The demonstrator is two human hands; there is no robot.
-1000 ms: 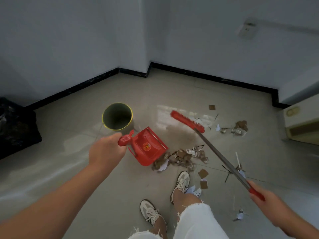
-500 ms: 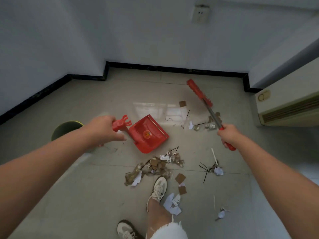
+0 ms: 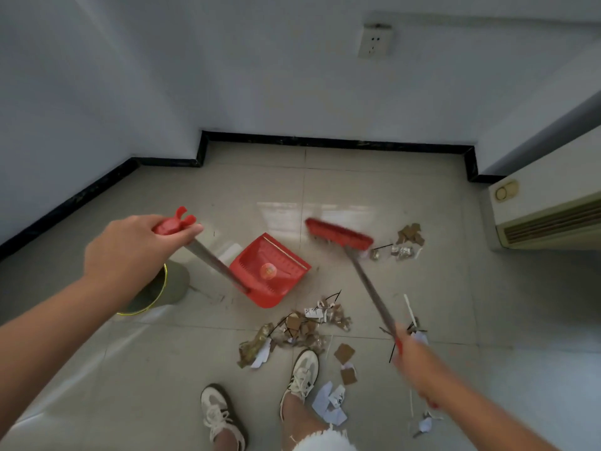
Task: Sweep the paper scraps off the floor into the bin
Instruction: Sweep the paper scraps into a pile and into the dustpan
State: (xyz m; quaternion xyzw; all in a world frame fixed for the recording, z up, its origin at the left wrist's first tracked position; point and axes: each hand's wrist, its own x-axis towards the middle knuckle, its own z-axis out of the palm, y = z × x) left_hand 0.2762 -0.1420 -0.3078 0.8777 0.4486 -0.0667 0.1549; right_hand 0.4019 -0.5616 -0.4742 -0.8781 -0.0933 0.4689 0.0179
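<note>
The left hand (image 3: 130, 252) grips the handle top of the red dustpan (image 3: 270, 271), whose pan sits on the tiles beside the green bin (image 3: 175, 281). The blurred right hand (image 3: 413, 356) clasps the red broom (image 3: 340, 237). Paper scraps (image 3: 309, 330) lie heaped just in front of the dustpan.

Your left arm (image 3: 65, 327) hides most of the bin (image 3: 172, 281); only part of its yellow rim shows. Left hand (image 3: 130, 252) covers the top of the dustpan handle (image 3: 211, 258). Right hand (image 3: 413, 356) is motion-smeared round the broom (image 3: 367, 286), fingers indistinct. Dustpan sticker (image 3: 268, 271) unreadable.
</note>
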